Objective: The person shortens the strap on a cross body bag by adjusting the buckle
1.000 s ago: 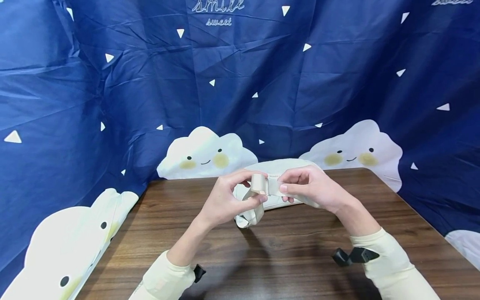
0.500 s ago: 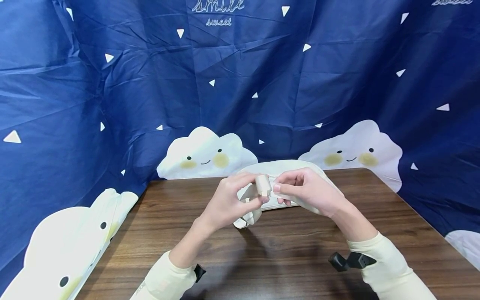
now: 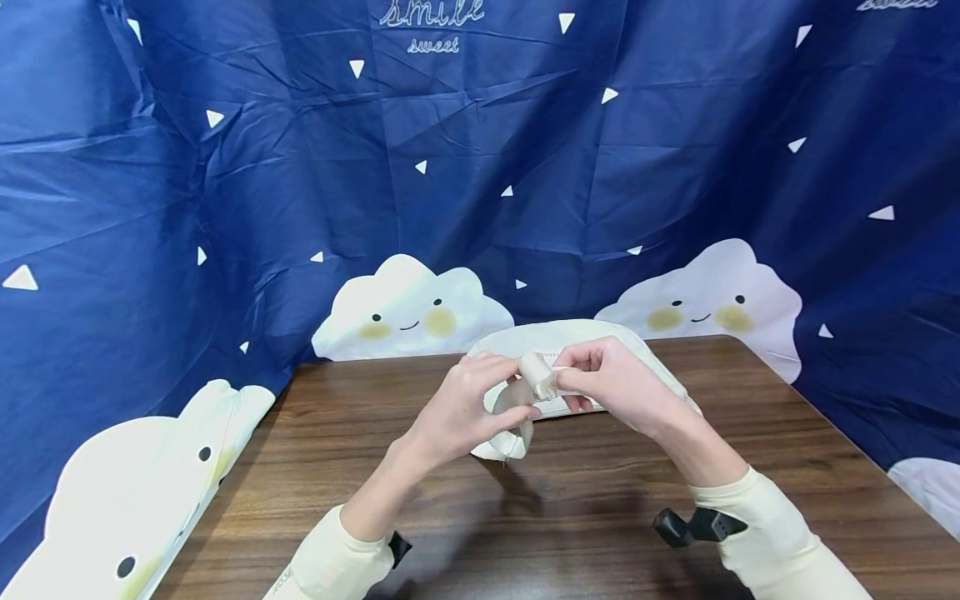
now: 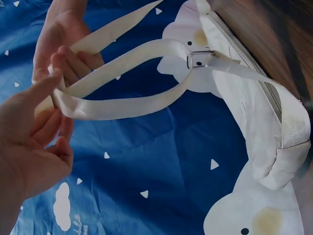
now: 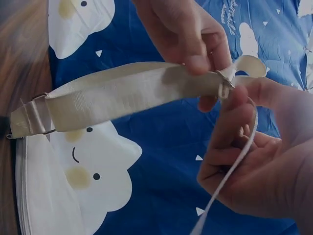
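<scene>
A cream bag [image 3: 510, 337] with a zip lies at the back of the table, its strap [image 3: 537, 371] raised in front of it. My left hand [image 3: 468, 408] grips the strap beside a small metal slider [image 5: 224, 87], thumb on one side of the webbing. On the other side of the slider, my right hand [image 3: 615, 383] pinches the strap between thumb and fingers. The strap runs in a long double loop [image 4: 132, 107] from the slider to a metal ring [image 4: 198, 59] at the bag's end. A loose length passes through the right palm [image 5: 259, 181].
The brown wooden table [image 3: 600, 500] lies under both forearms. A dark blue curtain [image 3: 480, 167] with white clouds and triangles hangs behind it and at the sides. A black wrist camera [image 3: 701, 527] is strapped to the right sleeve.
The strap's bend has turned and tilted to the right between my hands. My left hand has shifted slightly right. The strap's lower part near the bag has swung right too.
</scene>
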Motion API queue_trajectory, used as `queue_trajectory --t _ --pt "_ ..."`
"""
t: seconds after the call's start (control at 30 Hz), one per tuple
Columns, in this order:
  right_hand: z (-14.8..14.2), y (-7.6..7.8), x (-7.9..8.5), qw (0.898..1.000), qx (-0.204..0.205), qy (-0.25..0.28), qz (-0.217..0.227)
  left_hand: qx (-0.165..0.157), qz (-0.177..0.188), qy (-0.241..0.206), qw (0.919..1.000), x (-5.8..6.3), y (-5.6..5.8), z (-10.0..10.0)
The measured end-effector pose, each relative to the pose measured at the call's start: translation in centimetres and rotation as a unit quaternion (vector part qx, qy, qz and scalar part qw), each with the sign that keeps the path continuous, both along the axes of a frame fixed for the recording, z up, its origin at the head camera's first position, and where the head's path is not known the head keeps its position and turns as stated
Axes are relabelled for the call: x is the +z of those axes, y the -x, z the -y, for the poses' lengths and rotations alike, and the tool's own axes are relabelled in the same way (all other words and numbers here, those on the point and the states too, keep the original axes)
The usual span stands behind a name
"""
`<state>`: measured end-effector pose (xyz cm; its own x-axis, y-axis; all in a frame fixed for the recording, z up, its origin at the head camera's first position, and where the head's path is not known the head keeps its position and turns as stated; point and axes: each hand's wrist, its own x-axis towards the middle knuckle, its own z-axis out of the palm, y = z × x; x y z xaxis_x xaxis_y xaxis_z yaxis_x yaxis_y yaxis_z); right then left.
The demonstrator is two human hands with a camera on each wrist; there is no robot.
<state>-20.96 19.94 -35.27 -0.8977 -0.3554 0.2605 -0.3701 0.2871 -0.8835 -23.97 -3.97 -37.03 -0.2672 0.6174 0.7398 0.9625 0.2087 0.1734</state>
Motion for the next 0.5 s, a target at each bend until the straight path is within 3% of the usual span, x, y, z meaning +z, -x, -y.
queue_trajectory --t 0.2,0.5 --pt "-0.13 -0.23 0.44 0.999 -0.035 0.013 -0.029 0.0 -0.009 -0.007 0.9999 0.32 -0.18 0.13" --pt "-0.78 -0.46 0.91 0.997 -0.059 0.045 -0.023 -0.013 -0.014 -0.03 0.9994 0.57 -0.25 0.68"
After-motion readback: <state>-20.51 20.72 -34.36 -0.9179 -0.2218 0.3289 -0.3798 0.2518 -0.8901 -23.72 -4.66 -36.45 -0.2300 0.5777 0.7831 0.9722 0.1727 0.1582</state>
